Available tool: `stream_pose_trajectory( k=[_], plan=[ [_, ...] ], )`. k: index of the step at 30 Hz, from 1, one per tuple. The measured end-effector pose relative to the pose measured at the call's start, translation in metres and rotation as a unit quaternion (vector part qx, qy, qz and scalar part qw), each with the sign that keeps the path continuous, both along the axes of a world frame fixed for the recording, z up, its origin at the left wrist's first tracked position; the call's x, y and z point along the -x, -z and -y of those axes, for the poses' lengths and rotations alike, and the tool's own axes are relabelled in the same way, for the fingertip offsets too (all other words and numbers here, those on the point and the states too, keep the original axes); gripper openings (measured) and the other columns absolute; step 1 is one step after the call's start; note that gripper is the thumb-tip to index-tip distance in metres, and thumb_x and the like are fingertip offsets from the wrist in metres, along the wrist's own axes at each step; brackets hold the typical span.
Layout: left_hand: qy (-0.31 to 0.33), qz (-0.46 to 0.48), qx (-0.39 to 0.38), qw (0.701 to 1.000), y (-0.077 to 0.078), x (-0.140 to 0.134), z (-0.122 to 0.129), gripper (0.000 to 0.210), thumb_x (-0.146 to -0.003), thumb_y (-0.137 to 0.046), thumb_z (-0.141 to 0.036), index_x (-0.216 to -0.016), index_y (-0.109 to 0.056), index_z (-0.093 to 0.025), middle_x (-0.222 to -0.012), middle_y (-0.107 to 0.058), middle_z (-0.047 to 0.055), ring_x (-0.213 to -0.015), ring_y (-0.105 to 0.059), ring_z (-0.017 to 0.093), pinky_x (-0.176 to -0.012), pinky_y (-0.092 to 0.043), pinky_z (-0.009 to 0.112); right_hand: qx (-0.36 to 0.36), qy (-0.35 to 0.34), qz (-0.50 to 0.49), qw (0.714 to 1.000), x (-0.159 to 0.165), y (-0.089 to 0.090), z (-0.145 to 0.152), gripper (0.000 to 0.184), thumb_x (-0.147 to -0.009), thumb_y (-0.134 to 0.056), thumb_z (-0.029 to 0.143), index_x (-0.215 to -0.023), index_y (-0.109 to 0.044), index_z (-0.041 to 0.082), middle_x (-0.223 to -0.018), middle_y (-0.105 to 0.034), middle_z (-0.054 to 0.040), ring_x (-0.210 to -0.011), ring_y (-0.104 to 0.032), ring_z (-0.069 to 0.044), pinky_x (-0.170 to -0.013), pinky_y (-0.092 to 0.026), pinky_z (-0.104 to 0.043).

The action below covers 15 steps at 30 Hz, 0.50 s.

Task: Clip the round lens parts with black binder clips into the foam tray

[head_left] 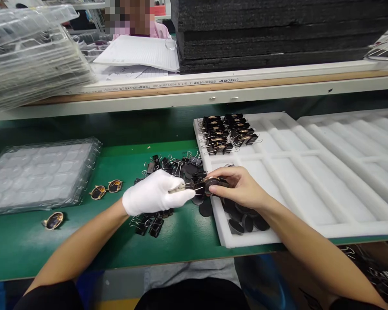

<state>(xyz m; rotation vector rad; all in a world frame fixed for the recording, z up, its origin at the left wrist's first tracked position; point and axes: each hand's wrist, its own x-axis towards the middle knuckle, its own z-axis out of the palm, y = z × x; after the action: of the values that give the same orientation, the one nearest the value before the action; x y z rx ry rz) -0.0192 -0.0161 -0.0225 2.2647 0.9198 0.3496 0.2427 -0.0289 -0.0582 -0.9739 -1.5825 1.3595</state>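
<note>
My left hand (158,193), in a white glove, pinches the wire handles of a black binder clip (198,187). My bare right hand (242,186) grips a round, gold-rimmed sunglasses piece with a black disc (211,184) against it, thumb in front and fingers behind. Clip and gold-rimmed piece meet between the hands; how far the jaws are around it I cannot tell. Under and around my left hand lie several loose binder clips (155,226) and black discs (206,209). More black discs (247,223) fill the tray compartment below my right hand.
The white foam tray (221,228) carries rows of clipped gold-rimmed pieces (216,133) at its back left. Gold-rimmed sunglasses (98,192) and another piece (54,221) lie left, near clear plastic trays (39,172). A shelf (168,100) with black foam (261,38) crosses behind; a person (161,30) sits beyond.
</note>
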Motion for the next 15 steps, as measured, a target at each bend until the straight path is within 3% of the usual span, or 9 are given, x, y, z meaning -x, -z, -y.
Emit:
stream_pose_trajectory(
  k=[5, 10, 15],
  plan=[
    [0.014, -0.034, -0.020, 0.999, 0.0026, -0.0025, 0.0021, 0.052, -0.098, -0.054, -0.047, -0.061, -0.032, -0.019, -0.057, -0.027, -0.006, -0.054, -0.023, 0.008, -0.055, -0.020, 0.029, -0.031, -0.043, 0.046, 0.997, -0.0016, -0.0059, 0.0000, 0.015, -0.081, -0.085, 0.034, -0.087, -0.081, 0.021, -0.087, -0.080, -0.0058, -0.080, -0.075, -0.022, -0.077, -0.059, -0.034],
    [0.016, -0.060, -0.039, 0.997, 0.0065, -0.0042, 0.0029, 0.052, -0.099, -0.054, -0.049, -0.062, -0.033, -0.018, -0.057, -0.027, -0.006, -0.055, -0.023, 0.009, -0.056, -0.020, 0.030, -0.034, -0.046, 0.052, 0.997, -0.0017, -0.0049, 0.0006, 0.019, -0.077, -0.088, 0.035, -0.083, -0.077, 0.021, -0.087, -0.080, -0.0049, -0.078, -0.075, -0.021, -0.073, -0.058, -0.032],
    [0.010, -0.063, -0.063, 0.996, 0.0083, -0.0061, 0.0021, 0.053, -0.096, -0.057, -0.051, -0.061, -0.036, -0.018, -0.055, -0.030, -0.006, -0.055, -0.022, 0.009, -0.057, -0.020, 0.030, -0.095, -0.046, 0.097, 0.990, -0.0045, -0.0015, 0.0004, 0.019, -0.081, -0.087, 0.036, -0.086, -0.078, 0.020, -0.085, -0.080, -0.0050, -0.075, -0.074, -0.021, -0.066, -0.055, -0.030]
  ],
)
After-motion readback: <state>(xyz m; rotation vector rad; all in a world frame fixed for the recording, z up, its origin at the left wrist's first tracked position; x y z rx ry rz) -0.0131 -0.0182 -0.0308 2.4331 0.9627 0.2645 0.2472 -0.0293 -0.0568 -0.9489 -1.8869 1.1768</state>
